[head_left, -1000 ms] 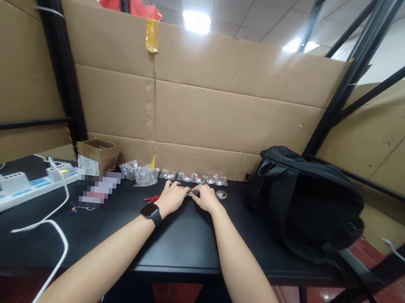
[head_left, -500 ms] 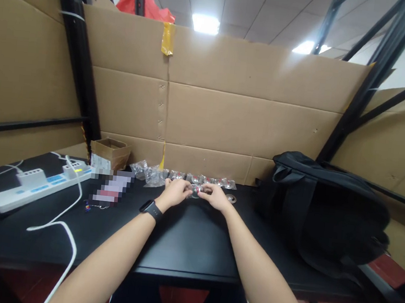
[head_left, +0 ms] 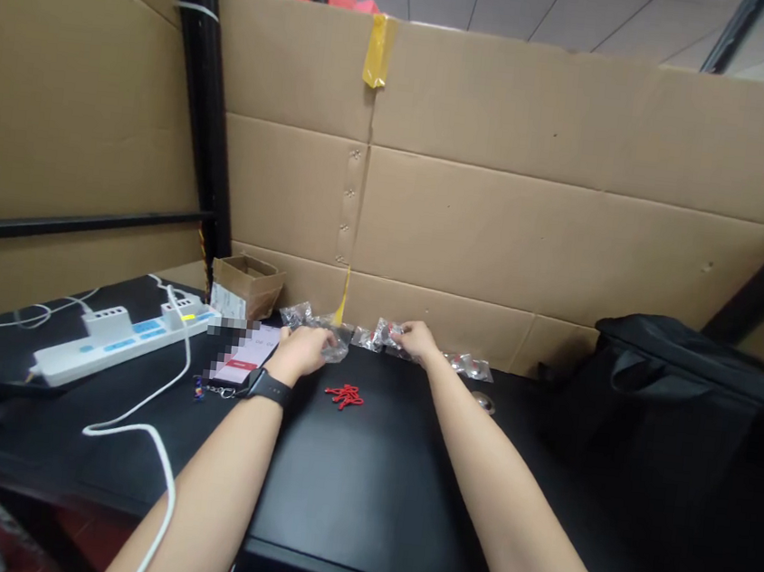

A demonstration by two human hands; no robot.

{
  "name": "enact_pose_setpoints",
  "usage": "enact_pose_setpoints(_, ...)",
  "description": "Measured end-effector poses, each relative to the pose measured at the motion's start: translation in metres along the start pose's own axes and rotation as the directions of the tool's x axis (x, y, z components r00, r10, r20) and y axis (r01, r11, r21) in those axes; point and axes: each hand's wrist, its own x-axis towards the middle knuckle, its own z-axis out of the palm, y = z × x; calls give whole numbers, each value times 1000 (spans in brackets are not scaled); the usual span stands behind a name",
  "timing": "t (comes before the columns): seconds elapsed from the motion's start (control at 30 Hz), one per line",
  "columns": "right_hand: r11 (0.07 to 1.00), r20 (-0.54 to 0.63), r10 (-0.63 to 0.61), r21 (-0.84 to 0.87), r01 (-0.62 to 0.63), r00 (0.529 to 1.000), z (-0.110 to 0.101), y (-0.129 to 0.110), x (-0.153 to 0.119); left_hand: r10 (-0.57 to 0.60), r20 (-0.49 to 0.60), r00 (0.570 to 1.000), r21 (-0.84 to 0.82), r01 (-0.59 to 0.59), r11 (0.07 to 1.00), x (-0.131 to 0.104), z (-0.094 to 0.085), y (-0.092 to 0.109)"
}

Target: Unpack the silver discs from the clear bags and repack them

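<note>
The hands have parted from mid-frame, so each now works separately: the right hand (head_left: 417,341) has its grip pinching a clear packet (head_left: 385,333) at centre; the left hand (head_left: 304,351) touches crumpled plastic (head_left: 337,348) left of centre, its grip unclear.

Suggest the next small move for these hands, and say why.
I'd probably have the left hand draw the clear bag toward the red cords: that hand is right at the bag, the cords lie closer in, and the right hand is at the small packets.
</note>
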Motion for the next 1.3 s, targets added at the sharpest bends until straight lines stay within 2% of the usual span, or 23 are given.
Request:
enact_pose_setpoints(0.17, 996, -42, 2, -92, -6, 999, 15, 1, 1, -11, -28, 1000, -24, 10, 1000, 1, 1, 4)
enact_pose_setpoints(0.37, 990, -115, -35, -143, 18, 993, 1, 7, -11, -7, -14, 1000, -24, 7, 1000, 2, 3, 3)
enact_pose_setpoints(0.57, 983, -133, -120, -155, 99, 984, -38, 17, -42, -40, -62, 997, 9, 40, 999, 1, 5, 1)
enact_pose_setpoints(0.67, 973, -163, -175, -180, 145, 971, -63, 33, -66, -107, -171, 979, 24, 112, 993, 1, -1, 3)
enact_pose_setpoints(0.77, 953, -193, -239, -235, 191, 952, -92, 57, -89, -149, -310, 939, -2, 156, 988, -2, -10, 9)
enact_pose_setpoints(0.9, 932, -177, -220, -328, 153, 959, -126, 93, -113, -107, -451, 886, 12, 125, 992, -7, -17, 26)
enact_pose_setpoints(1.0, 929, -142, -159, -355, 100, 977, -137, 112, -130, -3, -501, 865, 45, 30, 999, -10, -14, 46)
enact_pose_setpoints(1.1, 933, -63, -128, -345, 98, 990, -137, 120, -142, 151, -444, 883, 94, -122, 988, -15, -3, 72)
enact_pose_setpoints(1.2, 938, 44, -109, -327, 117, 993, -135, 118, -146, 289, -300, 909, 124, -263, 957, -21, 13, 100)
enact_pose_setpoints(1.3, 947, 96, -85, -303, 110, 992, -134, 115, -146, 360, -197, 912, 73, -352, 933, -26, 20, 118)
